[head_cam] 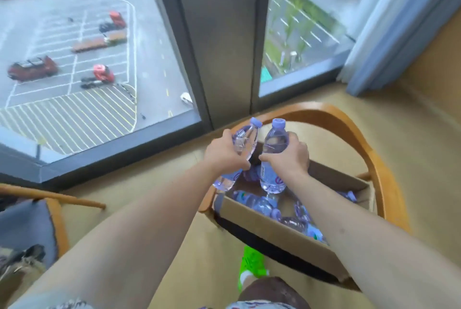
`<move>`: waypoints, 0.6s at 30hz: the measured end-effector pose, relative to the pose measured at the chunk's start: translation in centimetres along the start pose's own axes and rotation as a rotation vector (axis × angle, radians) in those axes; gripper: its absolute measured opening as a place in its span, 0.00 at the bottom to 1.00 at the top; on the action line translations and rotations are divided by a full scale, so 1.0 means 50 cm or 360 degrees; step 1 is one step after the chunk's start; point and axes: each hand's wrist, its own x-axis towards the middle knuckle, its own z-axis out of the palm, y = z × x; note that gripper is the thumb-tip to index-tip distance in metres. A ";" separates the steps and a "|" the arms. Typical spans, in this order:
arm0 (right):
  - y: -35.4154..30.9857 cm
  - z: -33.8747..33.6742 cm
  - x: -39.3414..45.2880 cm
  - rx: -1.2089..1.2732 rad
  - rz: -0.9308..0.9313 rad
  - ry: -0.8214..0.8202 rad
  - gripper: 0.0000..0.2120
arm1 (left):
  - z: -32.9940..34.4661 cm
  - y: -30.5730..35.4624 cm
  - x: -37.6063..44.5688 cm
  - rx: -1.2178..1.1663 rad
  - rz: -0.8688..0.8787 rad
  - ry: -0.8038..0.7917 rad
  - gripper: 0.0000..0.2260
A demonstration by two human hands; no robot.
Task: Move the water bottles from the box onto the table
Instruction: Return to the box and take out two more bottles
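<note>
left hand (225,152): wrapped around the middle of a clear water bottle, thumb side toward the camera, fingers curled round the far side.
left bottle (243,145): held above the near-left end of the box, tilted, purple cap leaning up and to the right, base down by the box corner.
right hand (289,157): curled round the middle of a second clear bottle, thumb across the front, fingers round the right side.
right bottle (273,159): close to upright, purple cap on top, label on the lower half, base hanging over the inside of the box, clear of the bottles below.
two held bottles: side by side, caps near each other, not plainly touching.
cardboard box (269,231): open-topped, resting on the seat of a chair, long side toward the camera.
bottles in the box (264,206): several lying on their sides in a loose heap along the bottom, purple caps pointing different ways; exact count cannot be told.
chair (374,149): curved wooden back rail arching round behind and to the right of the box.
second chair (32,221): at lower left, wooden arm and grey-blue seat partly in view.
window (87,46): floor-level glass beyond the box, looking down on a marked car park with red vehicles.
curtain (399,21): pale blue, at upper right.
green shoe (250,262): on the floor just in front of the box.
table: not in view.
</note>
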 end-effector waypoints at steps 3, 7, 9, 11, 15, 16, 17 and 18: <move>-0.104 0.023 -0.081 0.0042 -0.0266 -0.0074 0.32 | -0.090 -0.066 -0.108 -0.0176 -0.0022 0.0273 0.25; -0.230 0.093 -0.242 0.0059 -0.0621 -0.0272 0.31 | -0.211 -0.182 -0.278 -0.0309 -0.0120 0.0593 0.28; -0.276 0.140 -0.340 0.0119 -0.0788 -0.0373 0.27 | -0.263 -0.247 -0.370 -0.0335 -0.0203 0.0781 0.30; -0.316 0.190 -0.443 0.0210 -0.0921 -0.0511 0.22 | -0.303 -0.317 -0.468 -0.0361 -0.0308 0.0975 0.32; -0.376 0.297 -0.665 0.0267 -0.1119 -0.0850 0.23 | -0.354 -0.473 -0.685 -0.0354 -0.0545 0.1293 0.34; -0.386 0.325 -0.723 0.0266 -0.1157 -0.0938 0.24 | -0.360 -0.514 -0.742 -0.0364 -0.0618 0.1364 0.34; -0.394 0.351 -0.778 0.0263 -0.1206 -0.1016 0.25 | -0.365 -0.553 -0.798 -0.0386 -0.0689 0.1433 0.34; -0.401 0.377 -0.835 0.0256 -0.1270 -0.1088 0.26 | -0.366 -0.591 -0.856 -0.0409 -0.0760 0.1503 0.34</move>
